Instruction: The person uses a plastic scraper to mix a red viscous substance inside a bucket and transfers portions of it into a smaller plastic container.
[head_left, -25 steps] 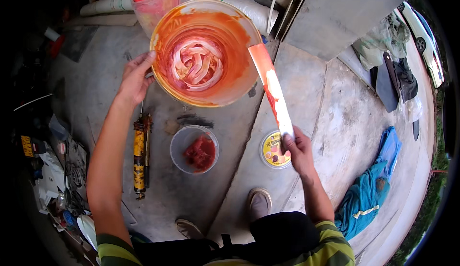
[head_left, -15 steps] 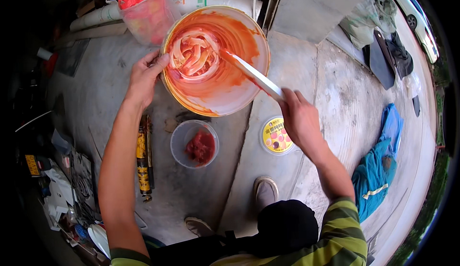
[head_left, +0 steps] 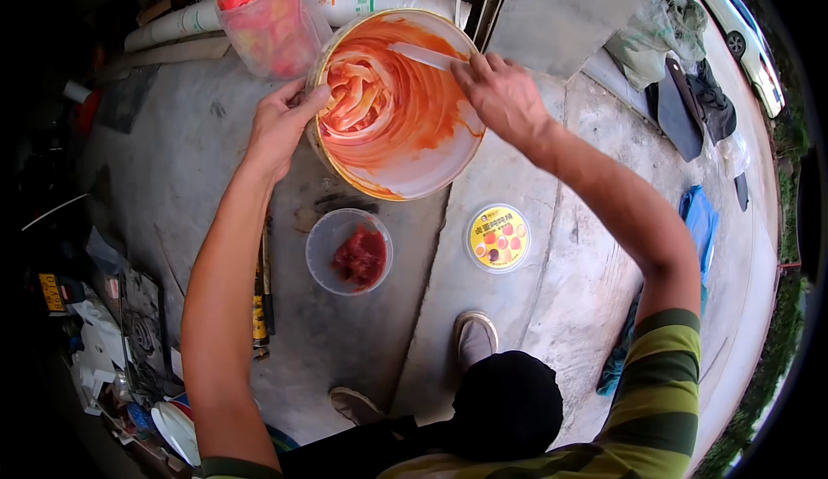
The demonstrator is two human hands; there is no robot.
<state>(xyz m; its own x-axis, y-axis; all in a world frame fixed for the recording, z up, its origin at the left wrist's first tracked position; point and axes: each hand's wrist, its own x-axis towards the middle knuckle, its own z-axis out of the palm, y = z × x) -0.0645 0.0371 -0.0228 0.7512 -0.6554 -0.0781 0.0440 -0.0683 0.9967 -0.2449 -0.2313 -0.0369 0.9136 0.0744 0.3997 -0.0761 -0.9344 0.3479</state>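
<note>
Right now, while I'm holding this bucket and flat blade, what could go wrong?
Your left hand grips only one side of the bucket, so pushing the blade could make it slip or tip. Your bare right hand is close to the orange-red paste and might get smeared. The open tub stands on the floor ahead of your shoes, so a forward step could knock it over.

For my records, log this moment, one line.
Left hand: grips round orange-smeared bucket; right hand: holds flat white blade inside it; nearby: round clear plastic tub, red paste.
</note>
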